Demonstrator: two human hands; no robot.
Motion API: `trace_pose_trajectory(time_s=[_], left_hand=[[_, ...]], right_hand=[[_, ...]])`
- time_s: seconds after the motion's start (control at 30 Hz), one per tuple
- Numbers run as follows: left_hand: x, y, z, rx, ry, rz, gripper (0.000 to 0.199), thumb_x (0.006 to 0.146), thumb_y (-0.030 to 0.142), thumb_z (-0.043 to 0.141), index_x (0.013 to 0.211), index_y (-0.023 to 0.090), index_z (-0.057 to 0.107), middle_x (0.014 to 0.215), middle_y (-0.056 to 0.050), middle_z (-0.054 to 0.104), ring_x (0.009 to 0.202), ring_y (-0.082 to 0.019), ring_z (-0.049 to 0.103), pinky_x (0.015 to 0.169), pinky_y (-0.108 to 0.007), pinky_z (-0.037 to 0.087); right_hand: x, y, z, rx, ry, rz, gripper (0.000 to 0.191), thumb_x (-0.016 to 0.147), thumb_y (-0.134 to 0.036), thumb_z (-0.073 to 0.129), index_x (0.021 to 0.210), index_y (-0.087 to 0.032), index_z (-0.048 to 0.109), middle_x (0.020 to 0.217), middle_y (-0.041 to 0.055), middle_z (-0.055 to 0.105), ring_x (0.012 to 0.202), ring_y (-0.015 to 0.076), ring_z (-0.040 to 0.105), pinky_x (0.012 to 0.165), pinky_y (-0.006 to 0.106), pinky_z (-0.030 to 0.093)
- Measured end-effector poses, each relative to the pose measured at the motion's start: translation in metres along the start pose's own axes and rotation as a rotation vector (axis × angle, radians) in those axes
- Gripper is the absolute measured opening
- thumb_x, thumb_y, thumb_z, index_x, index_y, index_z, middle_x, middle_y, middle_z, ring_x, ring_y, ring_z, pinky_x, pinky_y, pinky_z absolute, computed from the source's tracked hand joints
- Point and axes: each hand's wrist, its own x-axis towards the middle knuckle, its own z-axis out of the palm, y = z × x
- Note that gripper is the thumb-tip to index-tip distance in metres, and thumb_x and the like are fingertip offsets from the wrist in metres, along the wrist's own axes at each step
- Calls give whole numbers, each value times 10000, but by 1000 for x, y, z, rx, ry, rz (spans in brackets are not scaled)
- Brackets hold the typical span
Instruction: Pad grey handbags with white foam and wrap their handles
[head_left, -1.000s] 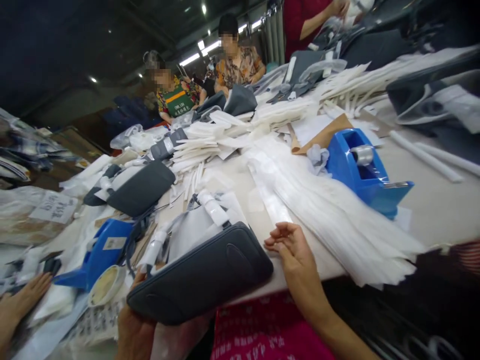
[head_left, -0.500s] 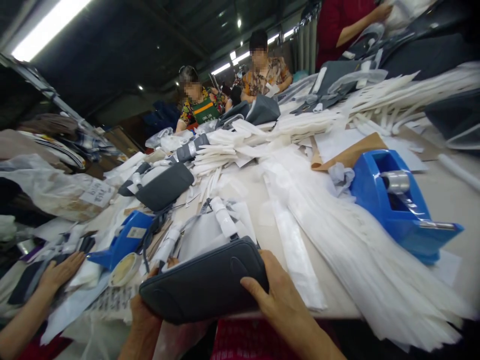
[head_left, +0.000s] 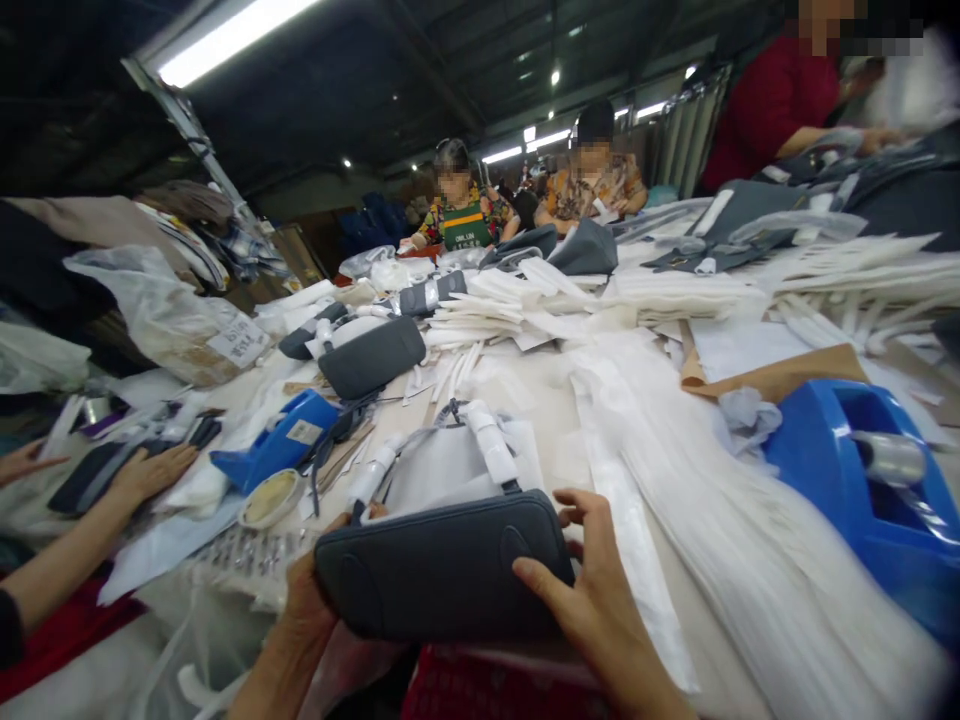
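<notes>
A dark blue-grey handbag [head_left: 442, 575] is held upright at the table's front edge, its handles wrapped in white sheeting [head_left: 491, 440] and standing up behind. My left hand [head_left: 311, 590] grips its left end, most fingers hidden behind the bag. Around the right end is my right hand [head_left: 592, 570], thumb on the front face and fingers loosely curled past the corner. White paper stuffing [head_left: 435, 465] shows above the bag's back.
Blue tape dispensers stand left [head_left: 281, 440] and right [head_left: 862, 490]. White foam sheets [head_left: 697, 500] spread over the right side. Another wrapped handbag [head_left: 371, 355] lies farther back. A co-worker's hand [head_left: 154, 470] rests on dark pieces at left. Other people work across the table.
The view has swung left, so the scene sits farther right. My right hand's fingers have lifted and spread a little from the bag's end; the left keeps its grip.
</notes>
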Motion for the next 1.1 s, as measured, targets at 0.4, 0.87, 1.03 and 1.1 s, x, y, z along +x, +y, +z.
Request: trace_pose_trajectory(time_s=[0.4, 0.87, 1.03, 1.1], left_hand=[[-24, 16, -8, 14, -308, -54, 771, 558, 321, 789, 1275, 172, 548, 1066, -98, 686, 941, -295, 649, 832, -362, 517], [12, -4, 1, 631, -107, 141, 406, 750, 489, 652, 955, 140, 639, 844, -48, 684, 775, -200, 628, 699, -280, 474], [17, -6, 6, 1070, 9, 257, 337, 795, 486, 578, 849, 159, 637, 750, -57, 665, 735, -213, 608, 676, -289, 429], [17, -5, 6, 1156, 18, 272, 336, 805, 492, 557, 825, 164, 629, 743, -66, 664, 746, -223, 611, 678, -291, 419]], right_hand=[[30, -41, 9, 26, -131, -20, 1006, 606, -436, 770, 1445, -364, 220, 1278, 69, 509, 1044, 261, 575, 882, 429, 481], [44, -16, 30, -213, 75, 50, 817, 665, -500, 724, 1386, -307, 390, 940, -19, 566, 718, 136, 547, 645, 253, 446], [42, -3, 31, -545, 27, -39, 697, 796, -545, 573, 1392, -242, 375, 947, 28, 579, 790, 206, 576, 732, 352, 451], [42, -9, 35, -769, 69, -201, 643, 848, -530, 506, 1387, -199, 389, 1062, 112, 576, 923, 295, 567, 791, 453, 439]])
